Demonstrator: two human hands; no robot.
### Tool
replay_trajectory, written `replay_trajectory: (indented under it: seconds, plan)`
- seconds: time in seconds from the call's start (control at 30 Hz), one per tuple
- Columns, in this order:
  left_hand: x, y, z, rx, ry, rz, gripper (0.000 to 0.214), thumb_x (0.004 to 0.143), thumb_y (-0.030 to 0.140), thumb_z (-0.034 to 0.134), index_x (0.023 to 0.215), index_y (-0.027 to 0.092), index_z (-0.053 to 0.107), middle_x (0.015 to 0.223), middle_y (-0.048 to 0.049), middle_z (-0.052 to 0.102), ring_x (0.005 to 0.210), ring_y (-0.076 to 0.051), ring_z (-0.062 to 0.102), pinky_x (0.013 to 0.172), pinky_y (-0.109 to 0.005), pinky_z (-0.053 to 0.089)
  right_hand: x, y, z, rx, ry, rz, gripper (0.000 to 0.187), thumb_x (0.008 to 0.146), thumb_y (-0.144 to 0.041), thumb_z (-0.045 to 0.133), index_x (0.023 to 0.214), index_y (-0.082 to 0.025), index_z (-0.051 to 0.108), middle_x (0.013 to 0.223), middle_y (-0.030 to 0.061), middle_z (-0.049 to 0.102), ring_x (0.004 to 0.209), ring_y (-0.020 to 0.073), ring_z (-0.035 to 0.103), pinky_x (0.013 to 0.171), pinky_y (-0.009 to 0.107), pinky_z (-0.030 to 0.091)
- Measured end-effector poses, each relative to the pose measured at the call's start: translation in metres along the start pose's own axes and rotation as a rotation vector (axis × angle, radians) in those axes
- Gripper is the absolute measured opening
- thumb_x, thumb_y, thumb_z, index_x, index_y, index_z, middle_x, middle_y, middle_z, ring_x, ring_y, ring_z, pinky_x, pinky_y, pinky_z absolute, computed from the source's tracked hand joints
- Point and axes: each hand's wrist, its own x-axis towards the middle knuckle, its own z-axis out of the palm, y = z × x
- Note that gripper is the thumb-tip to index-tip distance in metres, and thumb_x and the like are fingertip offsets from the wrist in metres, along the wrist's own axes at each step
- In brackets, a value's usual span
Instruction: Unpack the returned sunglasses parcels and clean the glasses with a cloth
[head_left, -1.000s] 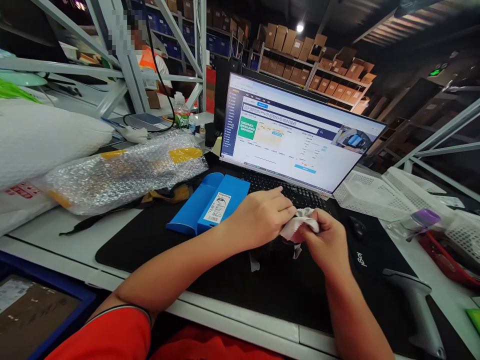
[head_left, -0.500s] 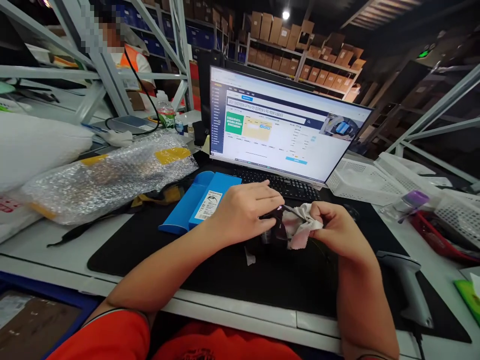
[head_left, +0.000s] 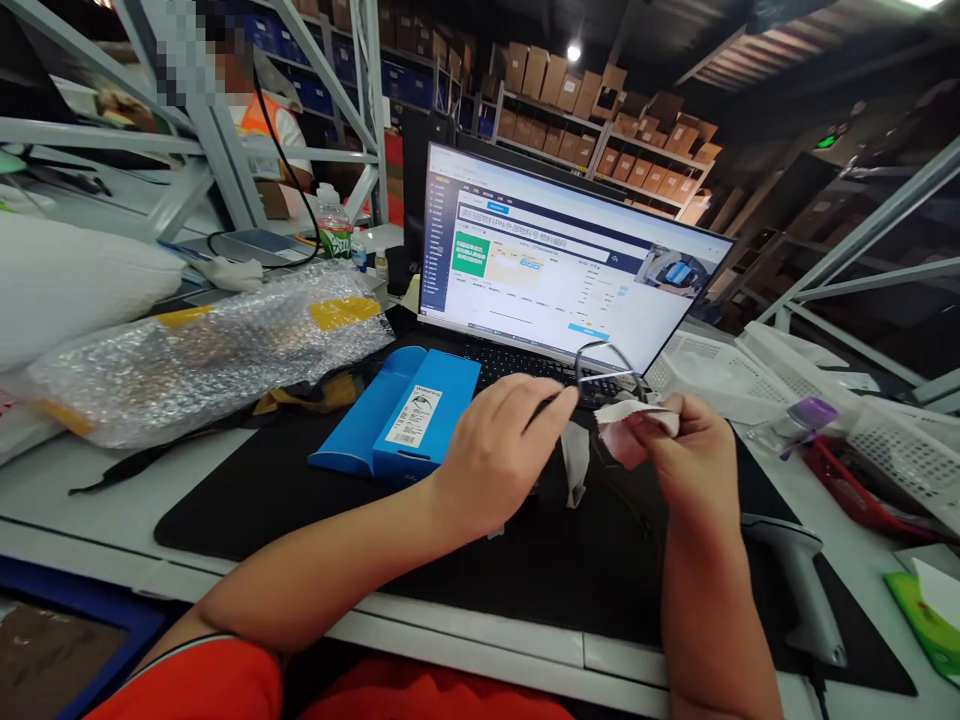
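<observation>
- One cloth point(head_left: 628, 432): gripped by fingers of right hand point(head_left: 694, 452); glasses point(head_left: 606, 362) just above it.
- Left hand point(head_left: 495, 450) beside glasses; cannot tell whether fingers grip.
- Black mat point(head_left: 585, 580) spans room between hands and table edge point(head_left: 480, 628).

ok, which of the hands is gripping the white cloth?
The right hand: it pinches the white cloth, while the left hand is apart from it.

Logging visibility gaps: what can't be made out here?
Keyboard: head view, partly hidden behind the left hand.
Right hand: head view, some fingertips hidden behind the cloth.
Box label: head view, fine print too small.
Scanner cable: head view, cut off by bottom edge.
</observation>
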Motion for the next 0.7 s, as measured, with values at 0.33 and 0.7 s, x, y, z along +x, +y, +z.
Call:
replay_trajectory:
  seconds: [0.33, 0.7]
  plan:
    - [-0.013, 0.009, 0.019, 0.009, -0.27, -0.222, 0.084, 0.071, 0.036, 0.083, 0.139, 0.008, 0.042, 0.136, -0.0223, 0.058, 0.123, -0.037, 0.058, 0.1, -0.051, 0.053, -0.024, -0.013, 0.032, 0.288, -0.164, 0.046, 0.036, 0.074, -0.021, 0.079, 0.073, -0.023, 0.043, 0.065, -0.0059, 0.055, 0.055, 0.0106, 0.053, 0.051, 0.021, 0.044]
    - [-0.004, -0.002, 0.011, -0.121, -0.17, -0.09, 0.024, 0.088, 0.028, 0.065, 0.108, 0.015, 0.063, 0.117, -0.0147, 0.068, 0.107, -0.029, 0.065, 0.089, -0.043, 0.057, -0.031, -0.016, 0.026, 0.077, -0.131, 0.008, 0.035, 0.063, -0.008, 0.075, 0.056, -0.021, 0.043, 0.051, -0.006, 0.053, 0.047, 0.0094, 0.048, 0.047, 0.02, 0.036]
